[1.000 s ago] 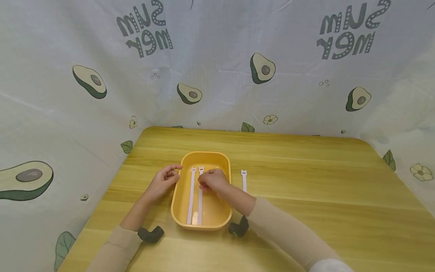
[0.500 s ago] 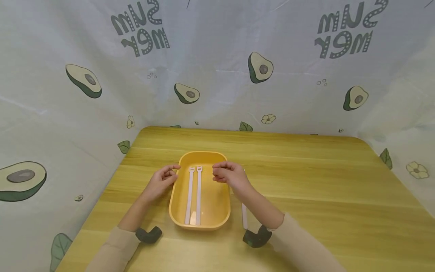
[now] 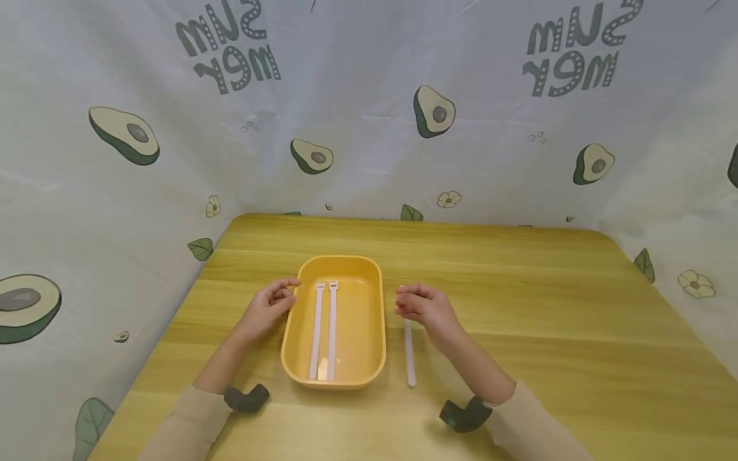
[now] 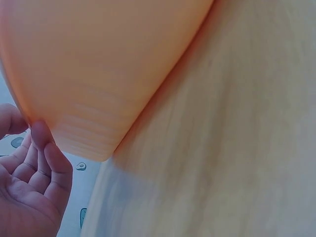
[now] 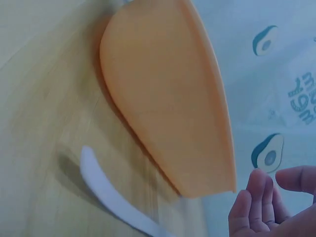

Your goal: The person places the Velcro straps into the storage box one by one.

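A yellow tray stands on the table, and two white cable ties with slotted heads lie lengthwise side by side in its left half. At the tray's left rim, my left hand pinches the edge, one finger over the rim and a fingertip against the outer wall. My right hand hovers over a third cable tie to the right of the tray, hiding part of it. Thumb and fingers are apart there, with nothing between them in the right wrist view, where this tie curves up from the wood.
Dark curved pieces sit at both wrists by the sleeves. The wood-patterned table extends to the right of the tray. A white curtain with avocado prints hangs behind and at the sides.
My right hand has come out of the tray and moved right to the third cable tie, leaving two ties inside. The left hand has stayed at the rim.
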